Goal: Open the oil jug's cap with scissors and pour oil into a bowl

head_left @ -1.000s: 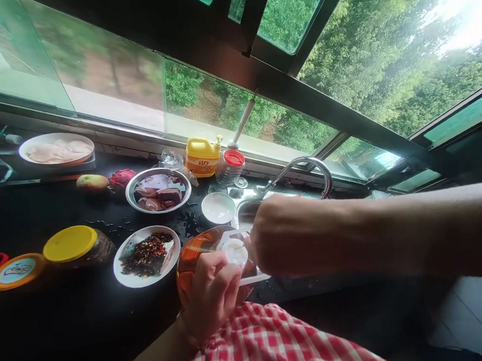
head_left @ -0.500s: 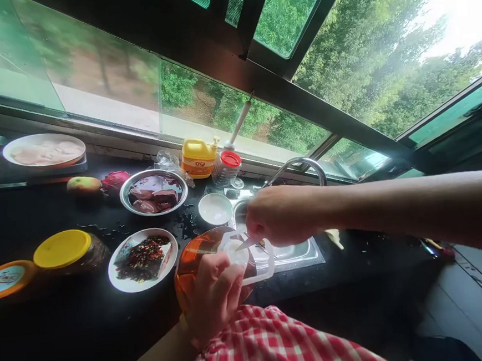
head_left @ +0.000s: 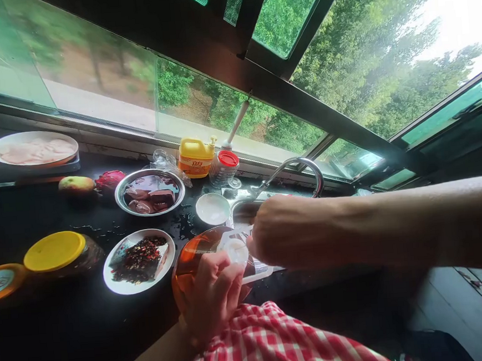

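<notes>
A large plastic jug (head_left: 188, 257) of amber liquid stands upright at the counter's front, with a white handle (head_left: 259, 276) round its neck. My left hand (head_left: 214, 291) is closed about the neck, thumb and fingers beside the pale round mouth (head_left: 236, 251). Just right of that mouth is my right hand (head_left: 276, 230), held in a fist. The pointed blade of a knife showed from this fist a moment ago; now the hand mostly hides it. Whether the tip touches the jug cannot be made out.
Behind the jug are a white bowl (head_left: 212, 209) and the sink with its curved faucet (head_left: 306, 164). To the left sit a plate of dark spices (head_left: 170, 258), a steel bowl of dark red pieces (head_left: 119, 198) and a yellow-lidded jar (head_left: 54, 252). A yellow detergent jug (head_left: 195, 157) stands by the window.
My right fist has turned and shifted slightly lower, and the blade tip over the jug's mouth has gone from sight. My left hand keeps its grip. The view has shifted slightly.
</notes>
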Demonstrator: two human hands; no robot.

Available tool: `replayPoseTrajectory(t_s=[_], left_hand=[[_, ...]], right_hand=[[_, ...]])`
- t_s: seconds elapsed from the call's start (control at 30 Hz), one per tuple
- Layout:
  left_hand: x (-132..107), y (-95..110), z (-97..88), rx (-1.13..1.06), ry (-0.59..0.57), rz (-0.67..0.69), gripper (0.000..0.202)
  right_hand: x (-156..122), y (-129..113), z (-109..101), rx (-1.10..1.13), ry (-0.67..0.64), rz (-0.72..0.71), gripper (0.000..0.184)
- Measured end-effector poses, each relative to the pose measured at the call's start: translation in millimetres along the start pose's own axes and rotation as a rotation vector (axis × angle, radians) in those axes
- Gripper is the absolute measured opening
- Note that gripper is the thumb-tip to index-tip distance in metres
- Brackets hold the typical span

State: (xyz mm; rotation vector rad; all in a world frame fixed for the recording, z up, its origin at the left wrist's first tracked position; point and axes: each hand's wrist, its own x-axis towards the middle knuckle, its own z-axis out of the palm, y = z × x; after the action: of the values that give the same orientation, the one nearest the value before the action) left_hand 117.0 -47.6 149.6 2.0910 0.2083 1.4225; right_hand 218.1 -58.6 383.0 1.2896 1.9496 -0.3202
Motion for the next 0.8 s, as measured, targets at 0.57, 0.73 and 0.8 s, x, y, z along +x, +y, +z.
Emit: replayPoseTrajectory(t_s=[0.57,0.73,0.8], left_hand=[[-2,-4,-1.9,-0.004,-0.004,0.024,0.019],[-2,-6,-0.8,0.005,-0.023,0.022,0.021],[-4,-7,-0.2,0.015,-0.032,0.038,0.023]], right_hand=[[34,2,5,0.320,-0.117,0.259,0.016],[27,2,4,0.392,-0.138,0.306,0.017],[22,-1,9,0.444,-0.120,0.300,0.018]])
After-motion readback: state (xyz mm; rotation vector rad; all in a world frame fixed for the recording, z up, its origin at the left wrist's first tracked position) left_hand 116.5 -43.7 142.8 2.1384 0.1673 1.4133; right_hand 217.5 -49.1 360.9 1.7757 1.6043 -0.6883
